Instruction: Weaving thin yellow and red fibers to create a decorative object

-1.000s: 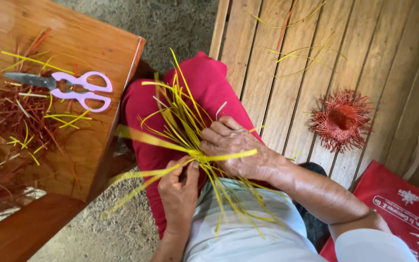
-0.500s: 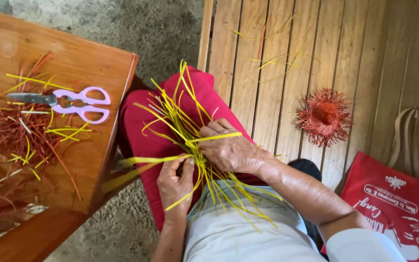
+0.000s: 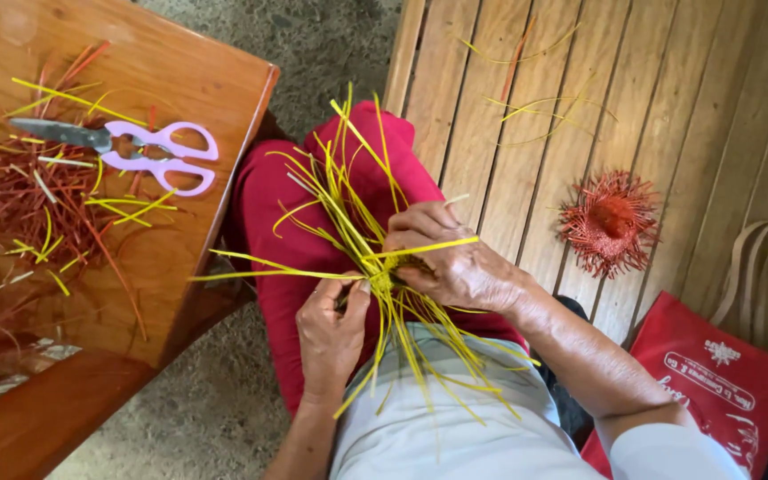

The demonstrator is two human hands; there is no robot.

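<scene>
My right hand (image 3: 455, 267) is closed over the crossing of the yellow strips (image 3: 375, 267), fingers curled down on top, which seems to pin the woven knot so it can't spring apart. My left hand (image 3: 335, 329) comes up from six o'clock and pinches a strand just below that knot, thumb and fingertips narrow on it. One strip runs out flat toward nine o'clock, another lies across my right knuckles toward three; the rest fan up to twelve and down to five. The bundle sits over my lap, on the red trousers (image 3: 268, 231), likely so the loose ends hang free while the centre stays braced.

At ten o'clock stands the tabletop (image 3: 188, 53), with pale purple scissors (image 3: 144, 151) lying handles toward me, within reach. Around them lie red and yellow offcuts (image 3: 37, 196). At two o'clock, on the slatted bench (image 3: 668, 89), sits a small red woven piece (image 3: 611, 222), spiky ends out. A red bag (image 3: 713, 382) lies at four o'clock.
</scene>
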